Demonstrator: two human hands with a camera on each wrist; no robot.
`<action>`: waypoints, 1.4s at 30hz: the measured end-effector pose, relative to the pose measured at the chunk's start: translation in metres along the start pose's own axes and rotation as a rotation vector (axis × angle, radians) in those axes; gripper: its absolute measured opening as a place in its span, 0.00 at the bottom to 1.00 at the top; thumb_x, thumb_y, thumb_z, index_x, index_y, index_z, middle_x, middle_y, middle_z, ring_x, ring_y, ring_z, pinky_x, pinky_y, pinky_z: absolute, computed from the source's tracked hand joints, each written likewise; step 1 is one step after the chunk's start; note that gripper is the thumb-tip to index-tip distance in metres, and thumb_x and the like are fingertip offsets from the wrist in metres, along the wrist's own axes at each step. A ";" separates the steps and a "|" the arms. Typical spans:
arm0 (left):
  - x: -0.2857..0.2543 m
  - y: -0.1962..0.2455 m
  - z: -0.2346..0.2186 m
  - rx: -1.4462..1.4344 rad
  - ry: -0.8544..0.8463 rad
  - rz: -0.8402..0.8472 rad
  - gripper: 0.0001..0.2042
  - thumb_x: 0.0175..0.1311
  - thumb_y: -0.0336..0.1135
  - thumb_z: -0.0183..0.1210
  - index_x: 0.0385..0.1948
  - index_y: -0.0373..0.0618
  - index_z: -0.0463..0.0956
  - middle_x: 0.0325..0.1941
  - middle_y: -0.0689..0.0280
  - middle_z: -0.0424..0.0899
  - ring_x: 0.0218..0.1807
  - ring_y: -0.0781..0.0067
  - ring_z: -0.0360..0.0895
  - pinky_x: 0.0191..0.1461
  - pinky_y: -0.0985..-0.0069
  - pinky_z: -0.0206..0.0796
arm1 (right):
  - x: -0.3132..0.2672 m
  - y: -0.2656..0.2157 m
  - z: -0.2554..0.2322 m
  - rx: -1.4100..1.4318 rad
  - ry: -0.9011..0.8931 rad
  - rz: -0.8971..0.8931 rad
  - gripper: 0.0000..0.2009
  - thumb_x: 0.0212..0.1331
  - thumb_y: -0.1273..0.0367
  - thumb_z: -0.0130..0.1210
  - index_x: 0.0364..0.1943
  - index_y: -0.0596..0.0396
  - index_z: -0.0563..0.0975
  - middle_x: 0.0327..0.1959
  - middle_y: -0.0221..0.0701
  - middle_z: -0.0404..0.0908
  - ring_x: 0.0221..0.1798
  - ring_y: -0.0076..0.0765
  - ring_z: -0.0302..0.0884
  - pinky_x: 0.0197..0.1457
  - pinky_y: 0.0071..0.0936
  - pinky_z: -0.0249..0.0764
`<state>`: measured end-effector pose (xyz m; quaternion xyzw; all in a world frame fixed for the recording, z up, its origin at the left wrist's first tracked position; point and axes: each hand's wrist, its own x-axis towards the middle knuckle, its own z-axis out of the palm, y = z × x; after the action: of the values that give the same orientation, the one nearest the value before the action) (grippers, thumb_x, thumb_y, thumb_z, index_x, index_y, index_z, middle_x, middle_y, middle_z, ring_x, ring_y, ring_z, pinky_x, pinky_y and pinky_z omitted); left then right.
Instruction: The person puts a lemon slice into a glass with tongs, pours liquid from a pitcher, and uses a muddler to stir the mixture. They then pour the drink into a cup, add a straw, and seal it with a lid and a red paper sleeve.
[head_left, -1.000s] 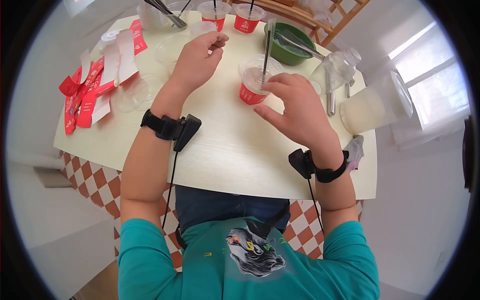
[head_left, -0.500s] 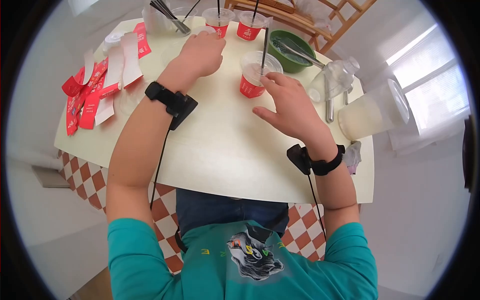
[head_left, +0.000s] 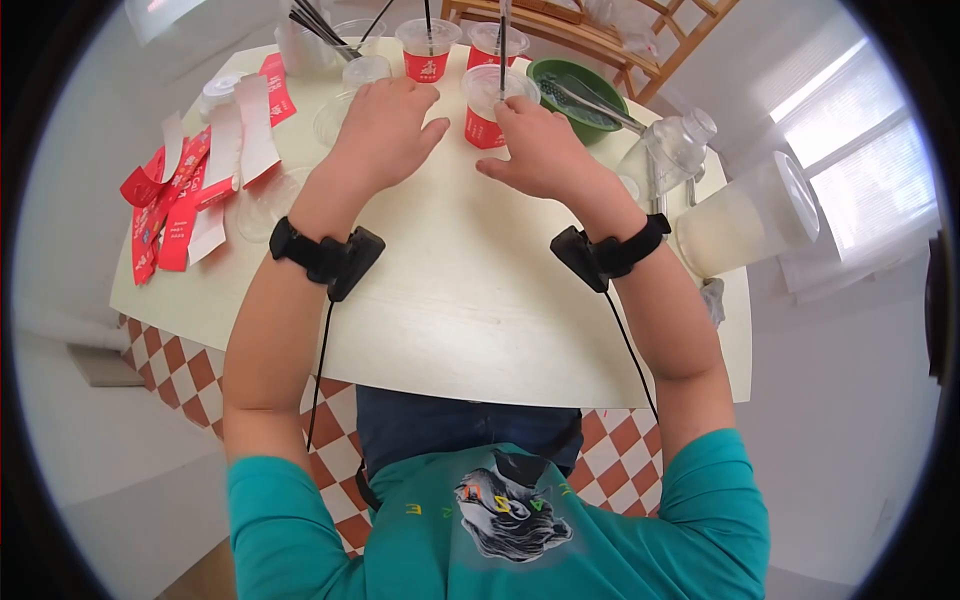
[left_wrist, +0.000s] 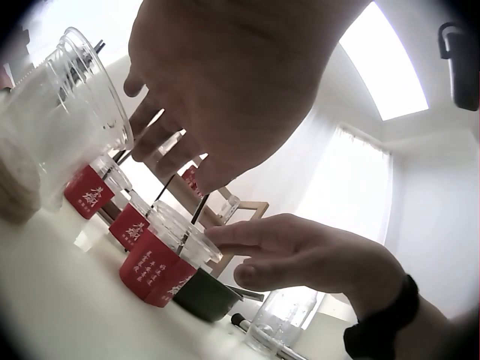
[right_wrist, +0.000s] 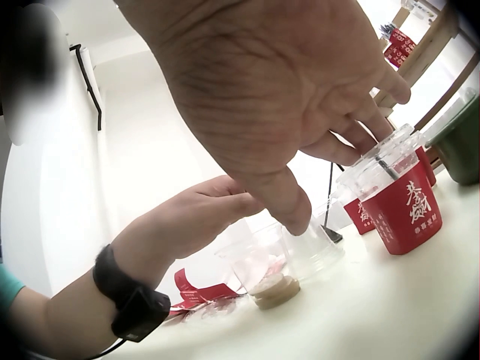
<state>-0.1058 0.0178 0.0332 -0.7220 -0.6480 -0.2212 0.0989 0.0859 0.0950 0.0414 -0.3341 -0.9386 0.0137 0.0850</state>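
Observation:
A clear lidded cup with a red sleeve (head_left: 485, 128) stands towards the back of the table, a dark straw rising from its lid. My right hand (head_left: 540, 150) is at its near right side, fingers extended with the fingertips right at the rim and the thumb apart. In the right wrist view the fingers overlap the lid, above the red sleeve (right_wrist: 409, 214). My left hand (head_left: 385, 130) hovers over the table left of the cup, fingers loose and holding nothing. Just beyond it is a clear plastic cup (head_left: 366, 70), larger in the left wrist view (left_wrist: 64, 112).
Two more red-sleeved cups with straws, one at the back (head_left: 427, 55), stand nearby. A green bowl (head_left: 580, 128), a clear bottle (head_left: 680, 145) and a lidded pitcher (head_left: 740, 225) are on the right. Red and white paper sleeves (head_left: 180, 215) lie heaped on the left.
The red-sleeved cup has moved away from me and slightly left, close to the back cups, my right hand going with it. My left hand has shifted slightly.

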 end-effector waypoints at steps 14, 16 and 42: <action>-0.022 0.007 0.005 -0.431 0.278 0.002 0.11 0.58 0.34 0.60 0.39 0.38 0.78 0.42 0.59 0.82 0.46 0.60 0.77 0.50 0.70 0.68 | 0.031 -0.004 0.007 -0.134 -0.013 0.080 0.30 0.51 0.59 0.59 0.54 0.66 0.68 0.53 0.46 0.70 0.59 0.50 0.68 0.59 0.49 0.65; -0.023 0.008 0.001 -0.466 0.309 -0.022 0.11 0.56 0.34 0.61 0.37 0.39 0.78 0.41 0.60 0.82 0.45 0.60 0.77 0.49 0.69 0.69 | 0.032 -0.010 0.003 -0.147 -0.019 0.096 0.29 0.51 0.60 0.59 0.54 0.66 0.68 0.53 0.46 0.70 0.59 0.50 0.68 0.60 0.49 0.64; -0.024 0.011 0.005 -0.566 0.347 -0.025 0.08 0.57 0.32 0.61 0.35 0.39 0.78 0.35 0.63 0.83 0.40 0.70 0.79 0.46 0.75 0.68 | -0.079 0.095 -0.066 -0.190 0.824 0.138 0.25 0.46 0.64 0.65 0.51 0.54 0.75 0.56 0.43 0.71 0.59 0.50 0.67 0.61 0.39 0.66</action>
<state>-0.0959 -0.0028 0.0196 -0.6644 -0.5432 -0.5133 0.0006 0.2162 0.1171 0.0865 -0.3798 -0.7987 -0.2017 0.4208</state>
